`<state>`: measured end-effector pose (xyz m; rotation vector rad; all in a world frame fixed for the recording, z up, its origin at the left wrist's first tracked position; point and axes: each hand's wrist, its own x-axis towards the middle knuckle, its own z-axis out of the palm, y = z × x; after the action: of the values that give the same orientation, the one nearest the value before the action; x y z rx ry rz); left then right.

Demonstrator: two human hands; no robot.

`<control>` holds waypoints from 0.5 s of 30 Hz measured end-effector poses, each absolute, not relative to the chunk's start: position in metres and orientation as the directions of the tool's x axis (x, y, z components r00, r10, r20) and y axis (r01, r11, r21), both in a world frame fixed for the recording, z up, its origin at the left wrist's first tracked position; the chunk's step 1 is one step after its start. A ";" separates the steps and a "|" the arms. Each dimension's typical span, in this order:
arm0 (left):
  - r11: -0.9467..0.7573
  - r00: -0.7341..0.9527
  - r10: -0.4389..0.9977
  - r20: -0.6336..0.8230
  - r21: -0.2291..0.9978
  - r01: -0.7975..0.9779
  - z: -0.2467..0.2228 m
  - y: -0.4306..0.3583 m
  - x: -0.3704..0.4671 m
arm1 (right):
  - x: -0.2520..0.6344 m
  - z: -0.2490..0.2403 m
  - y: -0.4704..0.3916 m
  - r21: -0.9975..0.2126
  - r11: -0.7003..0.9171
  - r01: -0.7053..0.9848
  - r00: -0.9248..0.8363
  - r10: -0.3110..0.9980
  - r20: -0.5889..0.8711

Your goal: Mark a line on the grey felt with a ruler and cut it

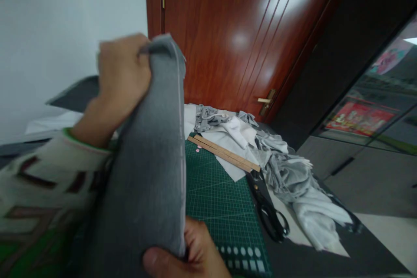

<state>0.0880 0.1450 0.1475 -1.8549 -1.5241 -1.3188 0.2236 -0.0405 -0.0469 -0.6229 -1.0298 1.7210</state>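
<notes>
The person holds a grey cloth (146, 169) up in front of them, above the green mat (221, 204). The left hand (122, 76) has its fingers closed on the top edge. The right hand (185, 254) pinches the bottom edge. On the table (329, 252) lie black scissors (269, 210), a wooden ruler (223, 153) and a heap of grey and white scraps (286, 178).

A folded grey fabric piece (146, 160) is held upright between both hands: the left hand (122, 76) is closed on its top edge, the right hand (185, 254) on its lower edge. Behind it, a green cutting mat (221, 200) lies on the worktop (365, 260). A wooden ruler (223, 153), black scissors (269, 210) and loose grey and white cloth scraps (293, 182) lie beside the mat. A red-brown door (241, 30) is seen behind.
</notes>
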 end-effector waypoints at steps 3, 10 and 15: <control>-0.380 0.173 0.741 0.649 0.193 0.905 0.081 0.177 0.124 | 0.246 -0.076 -0.034 -0.912 -0.089 -0.401 -0.239 0.971 0.010; -0.466 0.399 0.867 0.298 0.206 0.860 -0.062 0.212 0.178 | 0.310 -0.143 -0.034 -0.997 -0.065 -0.052 -0.005 0.998 -0.065; -0.480 0.387 0.853 0.351 0.235 0.845 -0.073 0.224 0.191 | 0.321 -0.144 -0.042 -0.985 -0.093 0.147 -0.068 0.992 -0.104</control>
<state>0.1909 0.2236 -0.0726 -2.6301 -1.6108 -0.6828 0.3206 -0.0418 -0.1435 -1.3536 -1.3245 1.2675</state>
